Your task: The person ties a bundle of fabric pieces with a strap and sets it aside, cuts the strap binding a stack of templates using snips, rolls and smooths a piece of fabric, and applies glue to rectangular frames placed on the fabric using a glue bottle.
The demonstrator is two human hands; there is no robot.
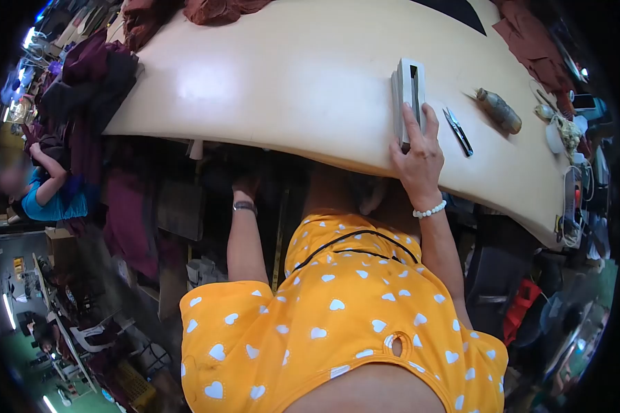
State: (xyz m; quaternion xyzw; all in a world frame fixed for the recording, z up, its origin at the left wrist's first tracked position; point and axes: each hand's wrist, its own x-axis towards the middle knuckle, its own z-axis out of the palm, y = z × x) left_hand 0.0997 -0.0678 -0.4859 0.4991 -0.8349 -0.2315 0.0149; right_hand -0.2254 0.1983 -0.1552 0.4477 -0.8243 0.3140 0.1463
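Observation:
My right hand (pixel 420 153), with a white bead bracelet on the wrist, is on the near end of a long light-grey block (pixel 407 76) with a dark slot in its top. The thumb lies along the block's left side and the fingers reach over its top and right side. To the right of this hand, a pair of thread snips (pixel 459 132) rests on the table. My left hand (pixel 246 184), below a dark wristband, hangs low in front of the table edge; shadow hides its fingers.
The pale table (pixel 289 89) curves across in front of me. A brownish cone-shaped spool (pixel 499 111) lies on its right part. Dark purple cloth (pixel 93 76) hangs over the left end, with rust-brown cloth (pixel 220 9) at the back. A person in a blue top (pixel 58 196) is at far left.

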